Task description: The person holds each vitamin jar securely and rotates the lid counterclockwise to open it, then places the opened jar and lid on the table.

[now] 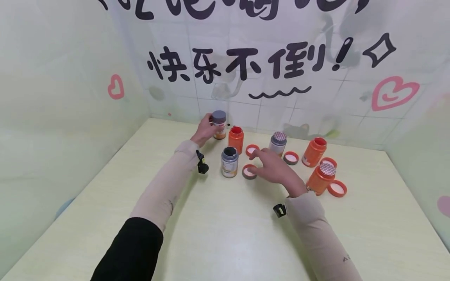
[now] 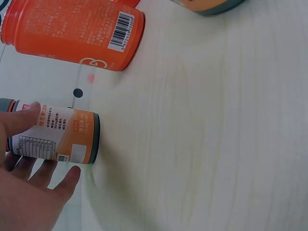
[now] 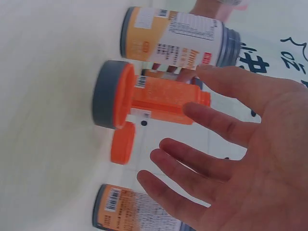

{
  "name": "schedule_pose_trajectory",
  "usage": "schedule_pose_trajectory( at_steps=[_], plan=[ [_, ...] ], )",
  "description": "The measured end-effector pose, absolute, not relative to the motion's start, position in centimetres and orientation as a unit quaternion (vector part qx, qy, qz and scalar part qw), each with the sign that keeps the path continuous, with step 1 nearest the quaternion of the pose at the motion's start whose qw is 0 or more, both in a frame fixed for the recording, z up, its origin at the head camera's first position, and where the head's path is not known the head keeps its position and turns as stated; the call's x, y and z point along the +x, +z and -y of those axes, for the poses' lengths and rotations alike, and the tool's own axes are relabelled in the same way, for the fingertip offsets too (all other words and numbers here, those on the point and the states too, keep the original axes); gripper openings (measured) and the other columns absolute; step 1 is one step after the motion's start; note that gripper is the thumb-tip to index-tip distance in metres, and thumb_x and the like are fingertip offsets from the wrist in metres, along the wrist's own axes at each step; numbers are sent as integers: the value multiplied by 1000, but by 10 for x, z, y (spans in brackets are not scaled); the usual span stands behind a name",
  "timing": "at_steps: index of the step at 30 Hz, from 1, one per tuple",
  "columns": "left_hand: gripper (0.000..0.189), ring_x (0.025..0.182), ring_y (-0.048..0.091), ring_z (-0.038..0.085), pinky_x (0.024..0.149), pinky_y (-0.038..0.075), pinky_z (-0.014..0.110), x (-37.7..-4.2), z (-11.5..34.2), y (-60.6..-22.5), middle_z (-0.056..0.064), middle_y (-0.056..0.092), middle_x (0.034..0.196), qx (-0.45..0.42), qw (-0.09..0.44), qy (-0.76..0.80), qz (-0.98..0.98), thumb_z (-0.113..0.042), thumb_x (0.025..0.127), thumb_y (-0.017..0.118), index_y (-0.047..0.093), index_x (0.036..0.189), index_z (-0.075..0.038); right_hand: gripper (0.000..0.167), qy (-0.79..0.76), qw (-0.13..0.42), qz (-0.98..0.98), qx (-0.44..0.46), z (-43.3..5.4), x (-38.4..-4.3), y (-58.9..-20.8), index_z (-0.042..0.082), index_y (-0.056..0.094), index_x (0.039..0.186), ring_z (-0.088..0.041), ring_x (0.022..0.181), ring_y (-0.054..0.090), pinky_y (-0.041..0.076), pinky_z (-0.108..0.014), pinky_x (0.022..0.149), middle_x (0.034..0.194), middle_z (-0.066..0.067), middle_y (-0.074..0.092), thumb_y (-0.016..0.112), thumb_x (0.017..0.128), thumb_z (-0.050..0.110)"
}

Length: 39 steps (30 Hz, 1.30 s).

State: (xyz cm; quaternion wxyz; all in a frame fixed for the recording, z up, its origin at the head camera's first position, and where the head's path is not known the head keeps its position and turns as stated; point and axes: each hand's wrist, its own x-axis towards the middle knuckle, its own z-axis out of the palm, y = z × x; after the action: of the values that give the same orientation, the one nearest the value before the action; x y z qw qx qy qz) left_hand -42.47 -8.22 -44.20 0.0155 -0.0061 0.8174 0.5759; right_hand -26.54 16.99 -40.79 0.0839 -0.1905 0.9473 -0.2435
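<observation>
At the back left, my left hand (image 1: 203, 132) grips an upright grey-lidded bottle (image 2: 79, 132), thumb across its label and fingers on the other side. My right hand (image 1: 275, 168) hovers with fingers apart and holds nothing. Its fingertips are close over a grey cap (image 1: 250, 172) that lies with its white inner face up. Beside that cap stands an uncapped grey bottle (image 1: 229, 164). Behind it is an uncapped orange bottle (image 1: 236, 141), with an orange cap (image 1: 252, 150) lying to its right.
Right of my right hand stand a grey bottle (image 1: 278, 143) with a patterned top seal, an open orange bottle (image 1: 314, 153) and a sealed orange bottle (image 1: 320, 180). Near them lie a grey cap (image 1: 291, 158) and two orange caps. A printed sheet (image 1: 175, 88) hangs behind the table.
</observation>
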Motion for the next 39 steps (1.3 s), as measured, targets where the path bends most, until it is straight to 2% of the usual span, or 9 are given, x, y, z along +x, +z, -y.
schedule_pose_trajectory(
  at_steps=[10,13,17,22,25,29,32,35,39],
  plan=[
    [75,138,50,32,117,43,47,-404,103,-445,16,49,151,-8,-17,589,-808,-19,92,76,38,155,-9,50,-242,56,-949,-194,-166,-249,-381,10,61,138,-36,129,56,54,-55,103,143,-18,56,72,96,33],
    [69,131,52,32,113,46,48,-395,112,-445,17,49,148,-5,-15,604,-797,-21,93,72,40,154,-11,44,-249,48,-947,-200,-165,-243,-373,11,64,135,-35,130,56,53,-55,104,145,-16,55,71,97,34],
    [59,118,54,28,101,48,42,-379,125,-445,18,51,143,15,-5,634,-773,-23,96,62,41,151,-12,38,-260,34,-942,-208,-165,-234,-364,14,66,130,-32,128,58,54,-53,104,145,-12,55,70,98,35],
    [53,98,62,18,86,50,32,-352,136,-443,19,58,129,71,16,678,-732,-15,96,48,38,147,-3,35,-261,1,-937,-233,-162,-224,-355,14,66,127,-29,126,60,54,-51,104,139,-9,59,70,98,34],
    [51,88,67,14,82,54,29,-334,136,-438,14,64,117,97,35,692,-714,-12,94,52,39,143,-3,33,-261,-24,-934,-243,-161,-218,-351,14,67,125,-28,124,61,54,-50,103,136,-8,62,70,98,33],
    [46,76,67,13,74,57,27,-312,133,-432,3,68,96,137,77,678,-718,-14,90,66,50,131,0,29,-262,-53,-930,-252,-161,-211,-346,13,69,122,-26,119,63,56,-49,100,130,-6,66,69,98,30],
    [43,68,65,16,66,57,30,-299,130,-428,5,68,85,193,132,655,-719,-12,86,68,56,122,7,28,-254,-68,-930,-255,-161,-206,-345,13,69,121,-25,117,65,57,-48,98,127,-6,67,70,98,29],
    [45,66,65,18,64,58,31,-286,123,-424,17,68,91,256,186,618,-720,-13,82,68,58,120,10,27,-247,-77,-932,-255,-162,-202,-347,13,70,120,-25,115,66,57,-47,96,125,-5,68,69,98,29],
    [42,73,65,21,68,59,33,-269,102,-420,31,64,108,308,222,575,-724,-15,83,69,60,120,4,32,-254,-67,-934,-241,-166,-198,-351,15,69,122,-24,114,66,58,-47,94,123,-3,71,66,100,38]
  ],
)
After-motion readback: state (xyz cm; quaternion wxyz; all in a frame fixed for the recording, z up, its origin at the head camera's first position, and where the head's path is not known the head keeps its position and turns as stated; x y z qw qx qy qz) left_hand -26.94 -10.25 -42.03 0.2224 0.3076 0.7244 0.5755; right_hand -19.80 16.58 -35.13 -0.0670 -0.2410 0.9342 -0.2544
